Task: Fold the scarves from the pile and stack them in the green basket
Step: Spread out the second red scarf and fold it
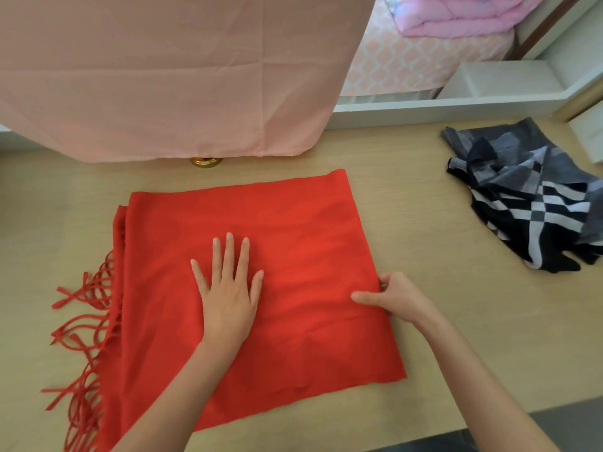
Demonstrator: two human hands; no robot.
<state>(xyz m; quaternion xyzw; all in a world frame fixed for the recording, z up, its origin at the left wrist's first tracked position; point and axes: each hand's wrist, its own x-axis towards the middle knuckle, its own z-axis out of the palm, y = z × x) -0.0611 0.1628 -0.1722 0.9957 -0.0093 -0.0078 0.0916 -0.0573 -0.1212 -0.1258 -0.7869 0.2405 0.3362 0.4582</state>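
A red scarf (293, 230) lies folded flat on the wooden table (440, 223), its fringe (81, 321) trailing off the left edge. My left hand (228, 288) presses flat on the middle of the scarf with fingers spread. My right hand (394, 298) pinches the scarf's right edge, thumb on top and fingers curled under the fold. A crumpled black, grey and white checked scarf (535, 203) lies at the right of the table. No green basket is in view.
A large pink cloth (169, 76) hangs over the back of the table, with a gold round object (206, 162) peeking out below it. Behind are a white shelf unit (489, 89) and a bed with a pink quilt (456, 14).
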